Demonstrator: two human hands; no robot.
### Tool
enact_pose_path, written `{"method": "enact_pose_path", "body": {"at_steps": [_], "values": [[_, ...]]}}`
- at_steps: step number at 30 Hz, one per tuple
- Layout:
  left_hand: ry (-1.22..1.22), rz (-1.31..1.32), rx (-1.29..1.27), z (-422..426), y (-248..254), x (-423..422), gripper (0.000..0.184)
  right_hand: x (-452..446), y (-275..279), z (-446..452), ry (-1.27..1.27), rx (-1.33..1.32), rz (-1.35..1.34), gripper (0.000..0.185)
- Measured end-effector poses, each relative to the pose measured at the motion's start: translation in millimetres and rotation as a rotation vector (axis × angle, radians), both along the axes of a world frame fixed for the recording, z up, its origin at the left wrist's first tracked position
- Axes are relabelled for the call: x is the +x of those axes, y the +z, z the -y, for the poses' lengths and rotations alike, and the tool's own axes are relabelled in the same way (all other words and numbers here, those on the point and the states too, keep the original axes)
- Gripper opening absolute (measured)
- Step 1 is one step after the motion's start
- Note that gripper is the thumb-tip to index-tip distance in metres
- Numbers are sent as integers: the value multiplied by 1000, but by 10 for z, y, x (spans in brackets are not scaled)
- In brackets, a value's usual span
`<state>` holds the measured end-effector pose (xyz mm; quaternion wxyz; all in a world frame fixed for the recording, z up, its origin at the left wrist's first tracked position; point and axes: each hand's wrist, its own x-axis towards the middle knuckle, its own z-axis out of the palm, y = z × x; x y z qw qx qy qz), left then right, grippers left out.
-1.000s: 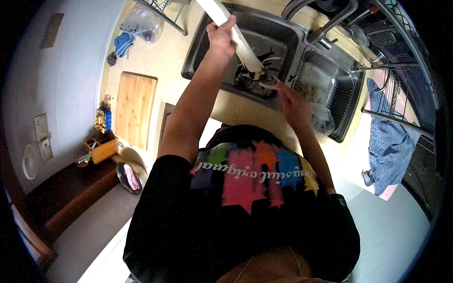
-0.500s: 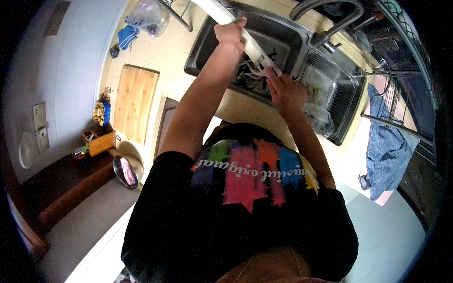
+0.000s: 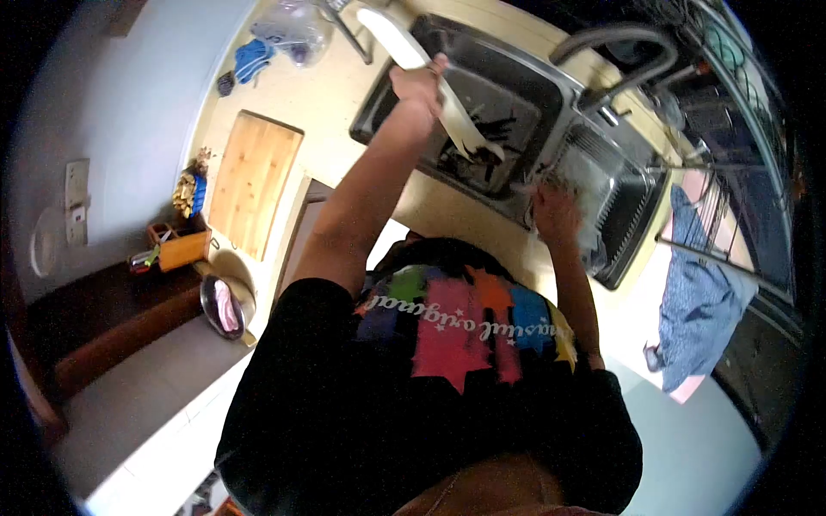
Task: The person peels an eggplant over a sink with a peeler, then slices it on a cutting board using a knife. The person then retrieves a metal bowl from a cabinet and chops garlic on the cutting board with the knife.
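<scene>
The left hand [image 3: 419, 86] is clamped around a long white piece [image 3: 396, 41], fingers closed across its middle. The piece is smooth, pale and slightly creamy, running slantwise from beyond the hand down over the sink [image 3: 508, 82] on the hand's right; its lower end looks uneven, with dark bits at the tip. The right hand [image 3: 555, 211] is down and to the right of the left one, near that lower end but apart from it; it is blurred, so I cannot tell how far its fingers are spread or whether they grip anything. Dark strips [image 3: 495, 129] lie in the basin between the two hands. Beyond the right hand is a ribbed black tray [image 3: 632, 219]; well to the left of the left hand lies a wooden board [image 3: 255, 185]
</scene>
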<state>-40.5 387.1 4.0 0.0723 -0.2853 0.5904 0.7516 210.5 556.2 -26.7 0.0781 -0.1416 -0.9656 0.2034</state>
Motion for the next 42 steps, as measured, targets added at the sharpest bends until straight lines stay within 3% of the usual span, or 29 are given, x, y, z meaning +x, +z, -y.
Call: {"method": "enact_pose_path", "body": {"at_steps": [1, 2, 4, 5, 6, 7, 9, 11, 12, 14, 17, 18, 21, 24, 26, 28, 31, 32, 34, 37, 39, 41, 42], "values": [[-16, -24, -11, 42, -16, 58, 52, -20, 31, 5, -21, 91, 373, 30], [-27, -59, -22, 58, -38, 61, 51, -9, 2, 3, -56, -24, 48, 33], [-43, -58, 39, 143, -118, 84, 53, 48, -94, -49, -100, -112, -268, 38], [-69, -59, 11, 178, -303, 119, 53, 37, -155, -118, -116, -78, -282, 40], [-87, -71, -18, 223, -418, 58, 53, 32, -204, -213, -8, 43, 104, 37], [-44, -53, -74, 232, -195, 134, 54, 78, -224, -267, 106, 189, 488, 36], [-6, -51, -63, 352, 95, 357, 58, 83, -141, -260, 115, -187, 257, 34], [-109, -102, 15, 660, -37, 318, 65, 80, -438, -274, -107, -143, -170, 33], [-95, -45, -22, 802, 284, 458, 66, 73, -620, -367, -55, -148, -179, 33], [-106, -49, -141, 1151, 365, 541, 67, -22, -938, -580, 245, 368, 69, 40], [-177, -66, -505, 1818, 424, 642, 63, -282, -1157, -573, 207, 152, 179, 40], [-210, -78, -635, 2038, 376, 721, 61, -392, -1068, -470, 247, 153, 171, 40], [-197, 25, -914, 2659, 335, 873, 60, -580, -333, 87, 118, -307, -68, 36], [-103, 114, -995, 3328, 177, 1012, 63, -900, -753, 270, 303, -341, -144, 36], [-69, 181, -1026, 3622, 215, 1070, 59, -944, -373, 821, 324, -284, -117, 36], [-44, 257, -1048, 3958, 160, 1044, 56, -1071, -240, 1339, 291, -430, -17, 36], [-62, 272, -1052, 4480, -133, 933, 39, -1495, -521, 1888, 358, -299, -4, 35], [-52, 276, -1039, 4632, -262, 849, 39, -1637, -596, 2109, 373, -264, -11, 34], [-73, 405, -1024, 4742, -22, 798, 42, -1925, -824, 2486, 391, -268, -133, 31], [-146, 368, -982, 4988, 42, 610, 46, -2344, -1045, 2881, 413, -80, -155, 31], [-188, 383, -1015, 5105, 1, 435, 51, -2566, -1260, 3059, 392, -92, -236, 34], [-222, 361, -996, 5194, -30, 260, 50, -2631, -1128, 3295, 377, -113, -311, 37], [-252, 337, -984, 5246, -53, 165, 50, -2596, -727, 3502, 351, -43, -107, 37]]}}
